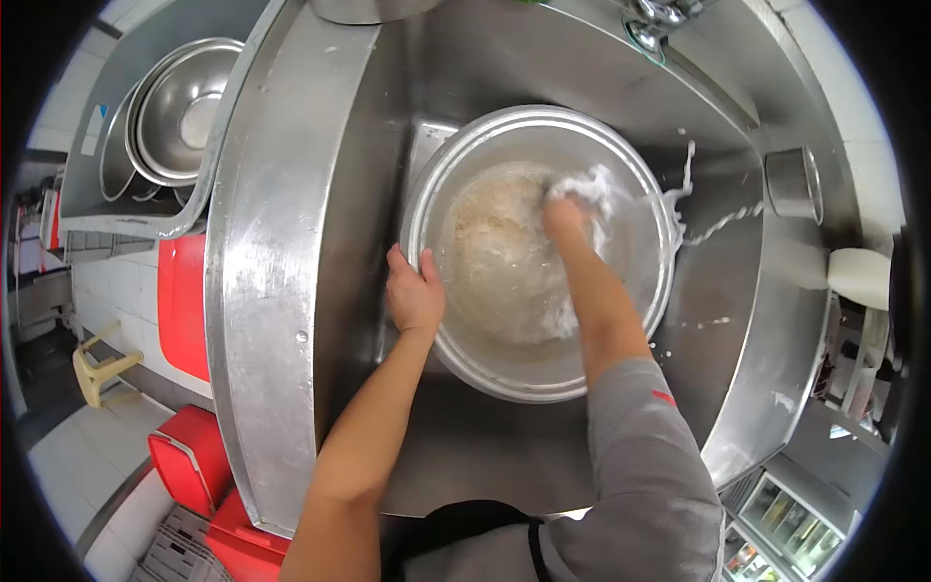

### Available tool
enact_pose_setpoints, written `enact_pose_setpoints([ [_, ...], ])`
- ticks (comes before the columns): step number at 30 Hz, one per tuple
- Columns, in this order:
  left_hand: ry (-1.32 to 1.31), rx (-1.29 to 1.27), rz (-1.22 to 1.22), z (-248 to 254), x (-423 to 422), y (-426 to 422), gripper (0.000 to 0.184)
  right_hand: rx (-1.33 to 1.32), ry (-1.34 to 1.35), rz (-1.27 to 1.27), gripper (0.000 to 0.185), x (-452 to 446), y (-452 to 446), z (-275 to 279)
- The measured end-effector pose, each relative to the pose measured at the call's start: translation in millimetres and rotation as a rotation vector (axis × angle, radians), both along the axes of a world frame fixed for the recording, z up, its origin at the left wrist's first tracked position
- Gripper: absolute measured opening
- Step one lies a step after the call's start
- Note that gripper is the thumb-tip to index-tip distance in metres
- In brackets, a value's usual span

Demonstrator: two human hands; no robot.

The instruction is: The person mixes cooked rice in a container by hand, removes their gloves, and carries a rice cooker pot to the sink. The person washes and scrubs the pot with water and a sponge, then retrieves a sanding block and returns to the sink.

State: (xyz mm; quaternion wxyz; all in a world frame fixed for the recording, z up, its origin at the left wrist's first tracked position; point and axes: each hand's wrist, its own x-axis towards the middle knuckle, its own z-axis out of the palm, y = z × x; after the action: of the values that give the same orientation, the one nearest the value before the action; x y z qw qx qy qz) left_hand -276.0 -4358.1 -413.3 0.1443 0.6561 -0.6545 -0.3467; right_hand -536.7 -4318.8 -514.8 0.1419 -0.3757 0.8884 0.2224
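A large round metal pot point(424, 213) stands in a stainless steel sink point(465, 456). Cloudy water point(504, 262) fills its lower part, with pale brownish grains, possibly rice, under the surface. My left hand point(417, 294) grips the pot's left rim. Deep inside the pot, on the right of the water, my right hand point(565, 215) is partly under the surface amid white splashes. Its fingers are hidden by water and blur. Water splashes out over the right rim into the sink.
A tap point(659, 19) is at the top of the sink. A metal cup point(793, 186) sits at the right edge. Nested steel bowls point(179, 116) lie in a basin on the left. Red containers point(191, 456) and a yellow stool point(97, 373) are at lower left.
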Motion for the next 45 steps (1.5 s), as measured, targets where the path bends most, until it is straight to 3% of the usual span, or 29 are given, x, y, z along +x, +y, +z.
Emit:
enact_pose_setpoints([
  [3,-0.007,-0.042,-0.006,-5,3,-2,0.046,-0.132,-0.093,0.269,0.028,63,-66,-33],
  [5,-0.005,-0.058,-0.006,-6,1,3,0.046,-0.687,0.145,0.494,0.03,139,-33,-96],
  [6,-0.003,-0.077,-0.002,-5,1,2,0.046,-0.724,-0.179,0.538,0.032,166,2,-54],
  [7,-0.003,-0.097,0.008,-4,1,2,0.046,-0.444,-0.555,0.647,0.032,167,39,-21],
  [8,-0.002,-0.088,0.012,-4,0,1,0.047,-0.489,-0.63,0.742,0.033,159,85,-2],
  [10,0.009,-0.093,0.001,-3,0,-2,0.046,-0.196,-0.832,0.275,0.035,112,149,47],
  [11,0.006,-0.084,-0.011,-3,3,1,0.046,0.052,-0.929,0.493,0.029,56,186,9],
  [13,0.009,-0.029,-0.01,-1,3,3,0.046,0.355,-0.485,0.472,0.022,-29,166,22],
  [14,0.014,-0.014,0.003,-1,1,-2,0.046,0.234,-0.162,0.673,0.022,-60,154,4],
  [16,0.016,-0.003,0.001,-3,2,-1,0.046,0.127,-0.053,0.359,0.02,-59,68,11],
  [18,0.01,-0.031,-0.002,-7,1,0,0.046,-0.172,0.113,0.224,0.016,-66,2,-66],
  [19,0.006,-0.061,0.001,-9,0,-2,0.046,-0.241,0.16,0.407,0.016,-31,-33,-49],
  [21,-0.007,-0.058,0.008,-10,5,1,0.047,-0.842,0.001,0.191,0.018,50,-76,-75],
  [23,0.01,-0.016,0.005,-4,2,-1,0.048,-1.051,-0.158,0.392,0.02,123,-44,-76],
  [24,0.059,0.012,0.01,-9,4,-1,0.048,-0.794,-0.757,0.376,0.024,139,-13,-49],
  [26,0.085,0.008,0.03,-2,2,-2,0.047,-0.768,-0.911,0.479,0.032,165,82,-51],
  [27,0.09,0.01,0.037,0,3,-2,0.047,-0.459,-1.271,0.195,0.04,139,125,-15],
  [28,0.12,-0.002,0.038,0,3,-3,0.047,-0.203,-1.21,0.285,0.045,98,183,-52],
  [31,0.156,0.008,0.038,-2,6,1,0.047,0.458,-0.602,0.363,0.057,-49,151,13],
  [32,0.153,0.016,0.041,0,4,-2,0.047,0.438,-0.19,0.475,0.042,-68,123,24],
  [33,0.148,0.022,0.046,1,3,-3,0.047,0.016,-0.08,0.395,0.029,-102,108,-11],
  [34,0.156,0.025,0.053,1,3,-3,0.048,-0.104,-0.106,0.335,0.026,-85,69,8],
  [35,0.163,0.028,0.059,0,3,-3,0.048,-0.297,-0.095,0.15,0.038,-64,46,-5],
  [36,0.169,0.031,0.059,-1,3,-3,0.049,-0.514,0.052,0.234,0.047,-67,35,-86],
  [37,0.166,-0.008,0.054,-3,3,-5,0.049,-0.627,-0.027,0.131,0.05,-19,6,-60],
  [38,0.162,-0.044,0.05,-6,2,-7,0.049,-0.723,-0.028,0.341,0.054,17,-8,-57],
  [40,0.164,-0.038,0.045,-8,7,0,0.049,-0.494,-0.458,0.238,0.061,82,-49,-46],
  [42,0.212,0.009,0.066,-6,4,-3,0.048,-0.782,-0.3,0.343,0.058,142,-27,-46],
  [45,0.142,0.009,0.094,-9,2,-3,0.047,-0.495,-0.619,0.848,0.051,148,77,-33],
])
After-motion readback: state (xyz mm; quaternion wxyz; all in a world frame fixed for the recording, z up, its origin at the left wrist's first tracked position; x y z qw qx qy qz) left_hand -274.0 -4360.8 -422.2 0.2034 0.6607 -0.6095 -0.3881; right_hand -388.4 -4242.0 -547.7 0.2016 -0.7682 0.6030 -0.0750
